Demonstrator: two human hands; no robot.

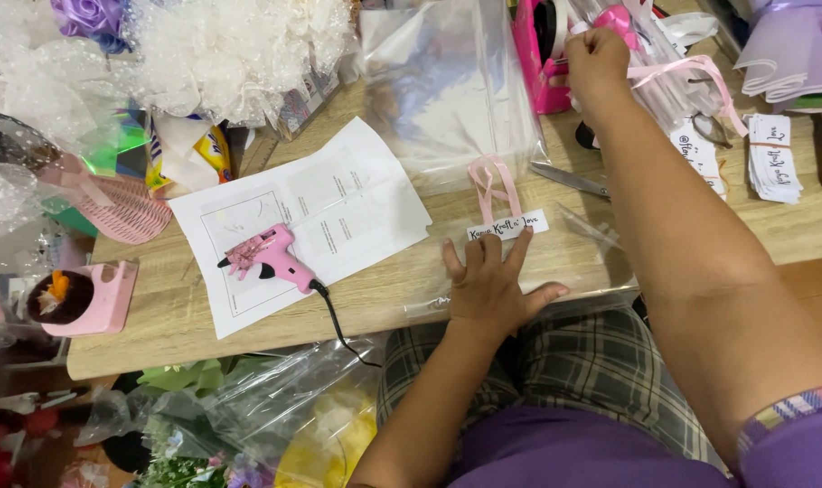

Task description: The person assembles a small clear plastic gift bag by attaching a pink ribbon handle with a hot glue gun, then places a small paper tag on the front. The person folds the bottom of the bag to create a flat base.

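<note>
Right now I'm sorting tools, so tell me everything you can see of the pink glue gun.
The pink plastic glue gun lies on its side on a white printed paper sheet on the wooden table. Its dark nozzle points left, and a black cord trails off the table edge. Neither hand touches it.

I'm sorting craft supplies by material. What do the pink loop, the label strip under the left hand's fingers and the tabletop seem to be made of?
The pink loop looks like satin ribbon: thin, soft sheen, folds flat. The label strip, touched by the left hand, looks like matte white paper or card. The tabletop shows pale wood grain, possibly laminate.
</note>
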